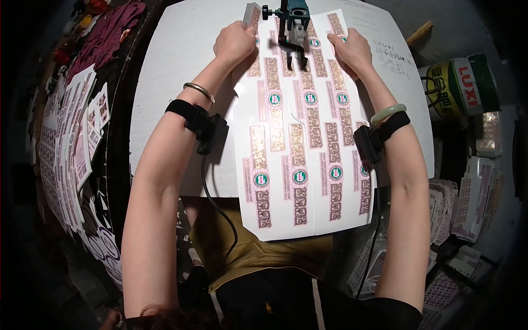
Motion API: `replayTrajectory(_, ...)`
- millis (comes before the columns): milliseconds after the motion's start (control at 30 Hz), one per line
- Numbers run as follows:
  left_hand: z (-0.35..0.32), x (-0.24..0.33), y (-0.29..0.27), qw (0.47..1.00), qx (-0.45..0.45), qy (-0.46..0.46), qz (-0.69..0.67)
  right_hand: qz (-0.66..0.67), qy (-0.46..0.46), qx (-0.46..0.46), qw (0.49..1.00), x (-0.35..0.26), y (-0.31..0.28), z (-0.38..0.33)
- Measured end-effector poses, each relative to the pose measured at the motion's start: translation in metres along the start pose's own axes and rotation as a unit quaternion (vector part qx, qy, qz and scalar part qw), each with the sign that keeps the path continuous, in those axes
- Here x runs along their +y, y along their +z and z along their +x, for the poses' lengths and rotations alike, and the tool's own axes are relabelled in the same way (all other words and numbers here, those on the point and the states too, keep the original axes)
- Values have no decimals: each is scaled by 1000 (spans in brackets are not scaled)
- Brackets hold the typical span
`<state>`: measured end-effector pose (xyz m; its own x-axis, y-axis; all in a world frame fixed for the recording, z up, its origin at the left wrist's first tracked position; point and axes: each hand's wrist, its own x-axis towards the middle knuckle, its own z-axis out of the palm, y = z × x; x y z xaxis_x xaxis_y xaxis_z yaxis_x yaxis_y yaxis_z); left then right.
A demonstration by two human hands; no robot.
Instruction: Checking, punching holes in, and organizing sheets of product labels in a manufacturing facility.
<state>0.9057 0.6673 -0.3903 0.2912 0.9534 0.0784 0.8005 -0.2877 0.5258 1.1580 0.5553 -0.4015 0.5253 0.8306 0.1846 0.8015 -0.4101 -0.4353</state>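
A large white printed sheet [279, 212] lies across the table, its near end hanging over the front edge. Staggered pink and gold strips with round green emblems cover it, and cut lines run between some of them. My left hand [235, 43] is closed at the sheet's far left edge; a flat grey piece [251, 15] juts up beside its fingers, and I cannot tell whether the hand grips that too. On the far right edge, my right hand [352, 52] pinches the sheet, thumb on top. Between the hands, a dark green machine head [298, 16] with a black forked foot [295, 55] stands over the sheet.
The white table [181, 60] has handwriting at its far right. Stacks of printed sheets [69, 132] lie at the left, near a dark red cloth [107, 38]. At the right are a green and yellow bucket [448, 88] and more cut pieces [470, 203].
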Motion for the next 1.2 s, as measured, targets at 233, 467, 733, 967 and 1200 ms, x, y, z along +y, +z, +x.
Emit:
replayTrajectory(233,-1,3,-2,1000,-5,-3,-4,-3,-7,-4,1000,2,-1,2)
replayTrajectory(467,0,-6,0,1000,3,1,-3,23,15,-21,999,-8,-3,-4)
replayTrajectory(733,2,-5,3,1000,8,11,-6,13,17,-14,1000,-5,-6,-4)
replayTrajectory(967,2,1,4,1000,19,24,-3,-34,-15,24,999,9,-1,1)
replayTrajectory(1200,2,-7,2,1000,20,9,-11,110,61,-260,957,6,-33,-12)
